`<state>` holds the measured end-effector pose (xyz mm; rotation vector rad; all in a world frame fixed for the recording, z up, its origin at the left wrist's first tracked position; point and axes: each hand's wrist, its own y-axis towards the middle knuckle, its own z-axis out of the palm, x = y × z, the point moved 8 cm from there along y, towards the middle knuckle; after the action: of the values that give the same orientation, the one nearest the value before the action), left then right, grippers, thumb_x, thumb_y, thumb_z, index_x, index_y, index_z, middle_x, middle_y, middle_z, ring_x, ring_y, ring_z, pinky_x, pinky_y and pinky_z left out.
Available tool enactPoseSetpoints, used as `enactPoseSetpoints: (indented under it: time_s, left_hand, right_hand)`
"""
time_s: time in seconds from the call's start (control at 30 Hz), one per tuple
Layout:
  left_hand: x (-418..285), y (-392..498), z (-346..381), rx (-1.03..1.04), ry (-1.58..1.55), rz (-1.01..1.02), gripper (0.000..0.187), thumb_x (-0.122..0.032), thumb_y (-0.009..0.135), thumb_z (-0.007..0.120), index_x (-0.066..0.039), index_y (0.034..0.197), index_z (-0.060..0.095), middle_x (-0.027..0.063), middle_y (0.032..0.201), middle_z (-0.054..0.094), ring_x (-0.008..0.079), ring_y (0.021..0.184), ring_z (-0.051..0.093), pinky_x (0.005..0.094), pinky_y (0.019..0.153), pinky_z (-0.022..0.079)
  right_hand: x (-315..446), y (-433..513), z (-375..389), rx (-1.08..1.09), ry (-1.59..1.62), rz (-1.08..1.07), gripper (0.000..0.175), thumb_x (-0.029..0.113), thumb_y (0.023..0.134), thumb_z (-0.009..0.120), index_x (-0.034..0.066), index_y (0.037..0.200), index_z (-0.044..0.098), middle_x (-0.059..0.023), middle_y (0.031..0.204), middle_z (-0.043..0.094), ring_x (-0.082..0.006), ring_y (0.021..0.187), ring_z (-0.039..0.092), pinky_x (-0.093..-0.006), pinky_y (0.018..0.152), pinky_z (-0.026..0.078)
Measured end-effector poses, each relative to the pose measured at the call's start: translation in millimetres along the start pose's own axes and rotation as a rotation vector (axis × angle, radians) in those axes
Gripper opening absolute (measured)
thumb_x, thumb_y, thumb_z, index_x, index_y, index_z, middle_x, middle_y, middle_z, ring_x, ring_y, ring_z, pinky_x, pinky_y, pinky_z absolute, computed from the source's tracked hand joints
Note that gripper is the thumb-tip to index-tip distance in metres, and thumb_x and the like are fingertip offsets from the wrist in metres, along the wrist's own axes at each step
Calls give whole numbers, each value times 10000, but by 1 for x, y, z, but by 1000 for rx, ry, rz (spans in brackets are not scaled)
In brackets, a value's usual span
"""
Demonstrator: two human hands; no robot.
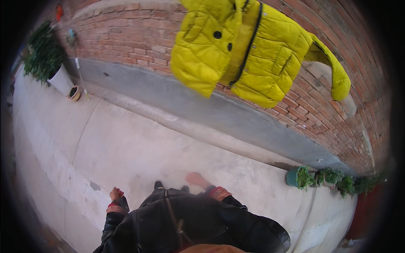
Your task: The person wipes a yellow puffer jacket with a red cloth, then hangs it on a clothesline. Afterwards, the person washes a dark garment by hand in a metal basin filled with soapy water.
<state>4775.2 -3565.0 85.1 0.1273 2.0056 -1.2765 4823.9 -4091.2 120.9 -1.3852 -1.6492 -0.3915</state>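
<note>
A yellow quilted puffer jacket point(269, 57) hangs in front of the brick wall, its zip undone and one sleeve reaching out to the right. Neither of my hands touches it. My left hand point(116, 194) is low at my left side, fingers curled; a dark piece lies against the wrist, and I cannot make out whether it is cuff or a held object. Motion blurs my right hand point(197, 179), which is in front of my body over the concrete floor; nothing shows in it. Both arms wear black jacket sleeves with patterned inner cuffs.
The brick wall point(136, 34) has a grey plastered base and a raised concrete ledge point(177, 123). At left stand a leafy plant in a tall white planter point(61, 80), a small pot point(74, 93) and a long pole point(80, 74). Potted plants, one in a green pot point(291, 177), line the right.
</note>
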Motion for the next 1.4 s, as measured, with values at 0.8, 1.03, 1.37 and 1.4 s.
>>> enactPoseSetpoints:
  time_s: [0.8,1.03,1.37,1.4]
  left_hand:
    - [153,99,-478,-457,-786,-257,303,-423,874,483,-138,828,577,5,696,612,174,661,618,426,606,369]
    - [155,161,-579,-597,-1021,-199,306,-355,896,501,-54,853,544,63,734,587,201,663,606,426,598,498]
    - [79,231,-763,-723,-1141,-302,320,-412,902,479,-100,880,544,60,786,596,227,787,609,431,670,456]
    - [82,244,-773,-731,-1197,-330,317,-393,904,483,-81,887,534,72,788,601,240,764,617,432,647,472]
  right_hand:
    - [289,266,348,626,-376,92,224,255,767,569,54,714,650,-74,663,654,-191,566,642,-313,528,519]
    - [342,399,479,1053,-1200,-751,165,250,639,643,168,776,683,-76,805,658,-306,817,630,-446,677,509]
    - [731,634,835,820,-621,-545,80,153,712,611,80,730,637,-125,728,638,-310,691,614,-419,663,497]
    - [772,642,875,791,-524,-526,95,162,728,609,76,756,638,-123,735,646,-292,679,628,-397,654,504]
